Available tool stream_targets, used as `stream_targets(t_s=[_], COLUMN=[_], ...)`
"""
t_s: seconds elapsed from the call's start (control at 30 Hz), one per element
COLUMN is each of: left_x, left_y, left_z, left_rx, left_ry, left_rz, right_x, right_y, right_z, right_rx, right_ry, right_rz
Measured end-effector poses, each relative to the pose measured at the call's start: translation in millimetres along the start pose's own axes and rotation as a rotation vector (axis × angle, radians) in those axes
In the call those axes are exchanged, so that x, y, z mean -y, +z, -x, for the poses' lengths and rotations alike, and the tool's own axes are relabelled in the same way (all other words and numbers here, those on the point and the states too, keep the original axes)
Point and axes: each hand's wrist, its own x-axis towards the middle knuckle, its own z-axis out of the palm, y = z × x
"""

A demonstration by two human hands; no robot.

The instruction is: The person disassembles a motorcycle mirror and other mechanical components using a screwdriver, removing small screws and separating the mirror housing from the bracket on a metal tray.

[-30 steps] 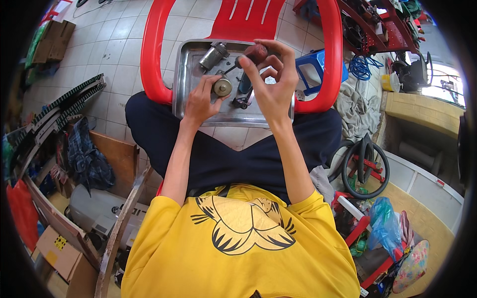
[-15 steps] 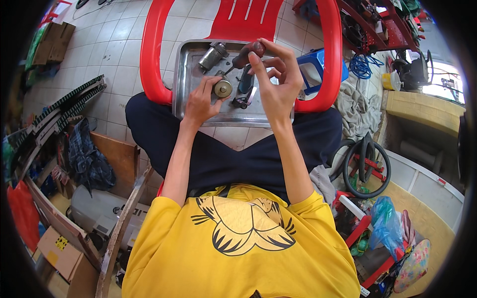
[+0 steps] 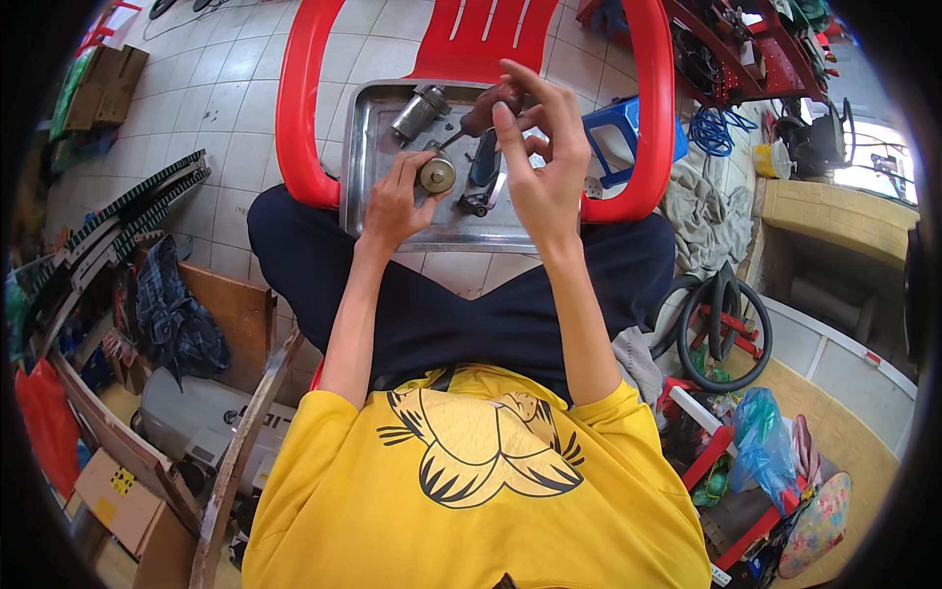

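Observation:
My left hand (image 3: 394, 204) grips a small round metal part (image 3: 438, 175) with a brass-coloured, knobbed end, over the left side of a metal tray (image 3: 471, 241). In my right hand (image 3: 549, 167) is a screwdriver (image 3: 488, 110) with a dark red handle, held mainly by thumb and fingers, the index finger raised. Its shaft slants down left to the part's far edge; the exact contact of the tip is too small to tell. Beyond my left hand a grey metal cylinder (image 3: 420, 114) lies in the tray. A dark blue-handled tool (image 3: 484, 162) and a small black part (image 3: 475, 203) lie between my hands.
The tray rests between the arms of a red plastic chair (image 3: 302, 108). A blue stool (image 3: 613, 147) stands right of it, near a coiled blue hose (image 3: 721, 131). Wooden boards (image 3: 235, 471) and a grey tank (image 3: 191, 412) are at left; a black tyre-like ring (image 3: 760, 339) lies at right.
My right hand has turned slightly on the screwdriver handle and shifted a little left, its index finger lifting. The metal part in my left hand has moved very slightly left.

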Motion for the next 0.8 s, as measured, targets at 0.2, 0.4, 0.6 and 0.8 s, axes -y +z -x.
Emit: stream_targets(t_s=[0.2,0.4,0.6,0.8], left_x=[0,0,0,1], left_y=[0,-1,0,1], left_z=[1,1,1,2], left_rx=[-0.005,-0.004,-0.012,-0.021], left_ry=[0.0,-0.022,-0.014,0.003], left_rz=[0.004,0.005,0.004,-0.017], right_x=[-8,-2,-1,-2], right_y=[-2,3,1,2], right_z=[2,-2,-1,-3], right_rx=[-0.008,-0.049,-0.02,0.027], right_ry=[-0.127,-0.093,-0.111,-0.153], right_rz=[0.2,0.027,0.116,0.15])
